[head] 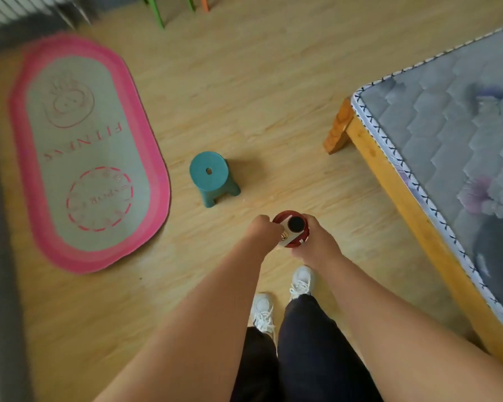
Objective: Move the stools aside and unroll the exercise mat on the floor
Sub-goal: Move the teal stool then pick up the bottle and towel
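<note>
Gripping a small round red plastic stool [284, 216] from both sides, seen from straight above, with a dark hole in the middle of its seat and a white label across it. Left hand [261, 231] closed in a fist against the seat's left edge; right hand [317, 242] wrapped round the right edge. Hands close together, parted only by the stool, held out in front of a pair of white laced trainers [301, 281] and dark trousers [308, 343]. Lifted or resting on the floor: cannot tell.

Ahead and a little left, standing upright on the pale wood-plank floor [273, 97]: a second small round stool in teal plastic [212, 172], untouched, near the mat but apart from it. Further left, lying flat and fully unrolled: an oval grey-green exercise mat with a broad pink border [93, 146], printed FITNESS in pink. On the right, a grey quilted mattress [447, 126] on a yellow wooden bed frame [389, 184]. At the top edge, blurred green and orange legs [154, 13].
</note>
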Demonstrator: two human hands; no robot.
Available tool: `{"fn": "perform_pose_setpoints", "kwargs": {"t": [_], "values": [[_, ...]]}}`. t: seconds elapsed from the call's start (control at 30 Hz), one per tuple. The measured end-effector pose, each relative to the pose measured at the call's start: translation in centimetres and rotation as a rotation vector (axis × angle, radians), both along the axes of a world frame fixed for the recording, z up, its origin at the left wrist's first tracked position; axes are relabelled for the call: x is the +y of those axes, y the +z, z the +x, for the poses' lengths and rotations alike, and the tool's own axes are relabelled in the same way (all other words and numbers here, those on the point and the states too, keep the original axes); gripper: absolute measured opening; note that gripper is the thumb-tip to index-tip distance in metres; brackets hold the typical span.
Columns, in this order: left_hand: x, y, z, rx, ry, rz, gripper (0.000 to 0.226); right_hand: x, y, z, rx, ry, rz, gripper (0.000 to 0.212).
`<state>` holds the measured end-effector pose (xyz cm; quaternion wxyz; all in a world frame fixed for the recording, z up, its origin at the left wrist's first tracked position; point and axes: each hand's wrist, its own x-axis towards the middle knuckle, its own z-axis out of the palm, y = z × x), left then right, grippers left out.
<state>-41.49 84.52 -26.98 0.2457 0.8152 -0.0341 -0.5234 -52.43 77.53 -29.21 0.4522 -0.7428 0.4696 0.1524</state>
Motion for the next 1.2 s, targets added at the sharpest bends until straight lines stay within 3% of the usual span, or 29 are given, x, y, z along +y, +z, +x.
{"fn": "perform_pose_setpoints", "kwargs": {"t": [0.2, 0.5, 0.73, 0.97, 1.1, 1.2], "values": [[0.7, -1.1, 7.6, 0.009, 0.222, -0.046, 0.031, -1.0, -0.9, 9.7, 0.036, 0.153, 0.017, 0.069], [1.6, -5.0, 19.2, 0.092, 0.630, -0.061, 0.047, -2.4, -4.6, 24.7, 0.056, 0.363, 0.087, 0.070], [1.9, -10.8, 28.3, 0.162, 0.638, -0.074, 0.045, -2.5, -9.6, 34.5, 0.122, 0.430, 0.071, 0.072], [0.8, -18.1, 37.5, 0.157, 0.579, -0.065, 0.032, -3.0, -16.0, 42.8, 0.131, 0.269, 0.124, 0.070], [-0.5, -23.3, 42.1, 0.144, 0.586, -0.028, 0.035, -3.3, -20.9, 46.6, 0.110, 0.159, 0.206, 0.055], [-1.8, -27.3, 44.2, 0.158, 0.601, -0.021, 0.035, -4.5, -25.0, 48.7, 0.137, 0.095, 0.270, 0.073]]}}
